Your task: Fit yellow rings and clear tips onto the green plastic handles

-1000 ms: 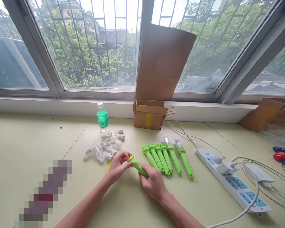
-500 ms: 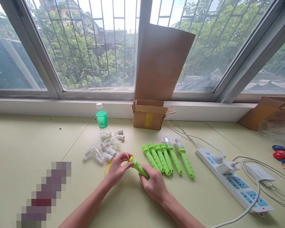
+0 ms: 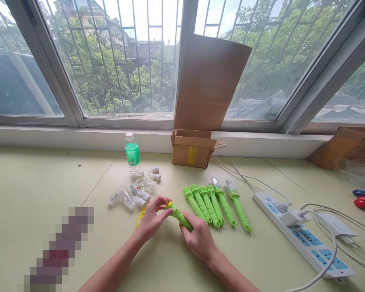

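Observation:
My right hand [image 3: 199,239] is wrapped round the lower part of a green plastic handle [image 3: 181,219], which tilts up to the left above the table. At its upper end, the thumb and fingers of my left hand [image 3: 153,217] pinch a yellow ring [image 3: 169,204] seated around the neck. More yellow rings [image 3: 139,219] lie partly hidden behind my left hand. Several green handles [image 3: 205,205] rest in a row to the right; two, including the rightmost one [image 3: 239,211], carry clear domed caps. Loose clear caps [image 3: 126,197] and white-ended clear pieces [image 3: 141,192] lie beyond my left hand.
A water bottle [image 3: 132,153] with a green label stands behind the clear pieces. An open cardboard box [image 3: 191,153] sits by the window ledge. On the right are a power strip [image 3: 301,235], cables and red and blue objects [image 3: 364,202]. A blurred patch [image 3: 59,251] covers the lower left.
The whole view has shifted slightly, with things appearing a little farther right and lower. Both hands keep their hold on the green handle and its yellow ring.

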The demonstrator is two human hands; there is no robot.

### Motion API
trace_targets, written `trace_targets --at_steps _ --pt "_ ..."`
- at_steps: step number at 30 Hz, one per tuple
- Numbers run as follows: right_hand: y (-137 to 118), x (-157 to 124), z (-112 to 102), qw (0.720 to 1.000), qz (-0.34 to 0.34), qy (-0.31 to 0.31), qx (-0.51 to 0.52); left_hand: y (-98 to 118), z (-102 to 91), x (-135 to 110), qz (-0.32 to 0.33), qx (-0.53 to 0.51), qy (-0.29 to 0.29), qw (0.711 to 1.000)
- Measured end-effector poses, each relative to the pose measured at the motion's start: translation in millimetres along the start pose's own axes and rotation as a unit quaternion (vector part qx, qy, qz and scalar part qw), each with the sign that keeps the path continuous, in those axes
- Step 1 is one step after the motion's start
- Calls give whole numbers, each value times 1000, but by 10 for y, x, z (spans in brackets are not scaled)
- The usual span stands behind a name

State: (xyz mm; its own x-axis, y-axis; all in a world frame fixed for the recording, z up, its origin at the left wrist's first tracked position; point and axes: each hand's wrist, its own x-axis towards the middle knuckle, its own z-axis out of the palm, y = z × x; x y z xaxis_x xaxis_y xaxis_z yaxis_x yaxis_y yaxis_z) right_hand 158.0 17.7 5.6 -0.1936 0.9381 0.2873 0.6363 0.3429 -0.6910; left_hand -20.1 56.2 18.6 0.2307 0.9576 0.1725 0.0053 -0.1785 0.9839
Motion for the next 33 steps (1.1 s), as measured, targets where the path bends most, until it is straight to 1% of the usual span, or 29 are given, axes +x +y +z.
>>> trace_targets --at_steps 18,25,27,31,33 --pt "-9 -1 11 1000 8 -12 28 -9 -7 0 -8 -1 -5 1000" --pt "-42 -1 4 998 33 -18 53 -3 -5 3 7 8 6 1000" --pt "-54 -1 1 997 41 -21 70 13 -34 9 14 16 -4 1000" --pt "-61 8 -11 993 56 -29 100 62 -101 20 10 27 -51 998" --pt "-58 16 -17 992 60 -34 110 73 -113 22 6 27 -54 998"
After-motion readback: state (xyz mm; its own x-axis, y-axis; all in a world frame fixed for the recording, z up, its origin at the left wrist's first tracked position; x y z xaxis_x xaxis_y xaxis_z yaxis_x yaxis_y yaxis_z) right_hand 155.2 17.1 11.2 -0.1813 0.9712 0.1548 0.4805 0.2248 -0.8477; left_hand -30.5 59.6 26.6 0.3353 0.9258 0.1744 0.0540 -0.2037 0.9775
